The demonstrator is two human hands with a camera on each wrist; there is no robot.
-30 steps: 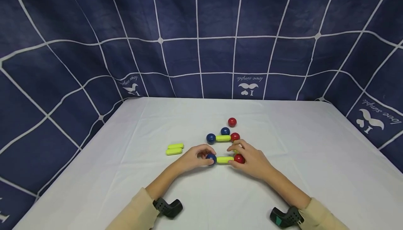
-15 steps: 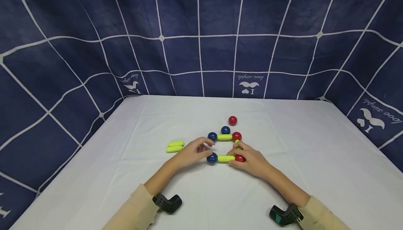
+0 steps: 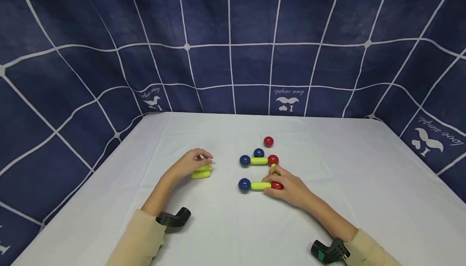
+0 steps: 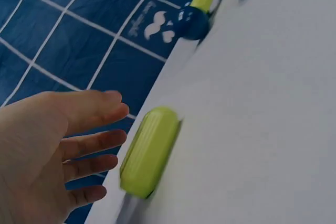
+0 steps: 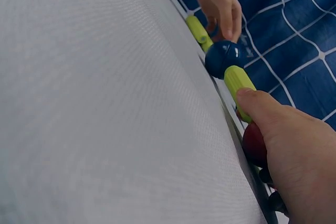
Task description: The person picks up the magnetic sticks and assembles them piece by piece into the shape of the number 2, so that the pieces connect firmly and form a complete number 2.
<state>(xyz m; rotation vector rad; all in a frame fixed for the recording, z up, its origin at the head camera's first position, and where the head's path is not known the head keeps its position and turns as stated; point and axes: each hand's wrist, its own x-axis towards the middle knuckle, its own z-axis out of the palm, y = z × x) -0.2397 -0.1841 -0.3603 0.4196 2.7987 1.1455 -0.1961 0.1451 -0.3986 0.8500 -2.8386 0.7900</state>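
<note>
My left hand (image 3: 189, 164) hovers beside two loose yellow-green rods (image 3: 201, 174), its fingers slightly bent and nothing between them. In the left wrist view, the thumb and fingers lie apart from a rod (image 4: 149, 153). My right hand (image 3: 291, 187) grips the near red ball (image 3: 277, 185) and the end of the near yellow-green rod (image 3: 259, 186). At that rod's left end sits a blue ball (image 3: 244, 185). A side rod, mostly hidden by the fingers, runs back to the far red ball (image 3: 273, 160). From there a far rod (image 3: 259, 160) leads to another blue ball (image 3: 245, 160).
A blue ball (image 3: 259, 152) stands just behind the far rod; whether they touch I cannot tell. Farther back lies a single red ball (image 3: 268, 141). A white cloth (image 3: 225, 225) covers the table, with a dark blue checked curtain (image 3: 251, 63) around it.
My left hand has let go of the near blue ball and moved left to the loose rods. The right hand has kept its hold on the near red corner.
</note>
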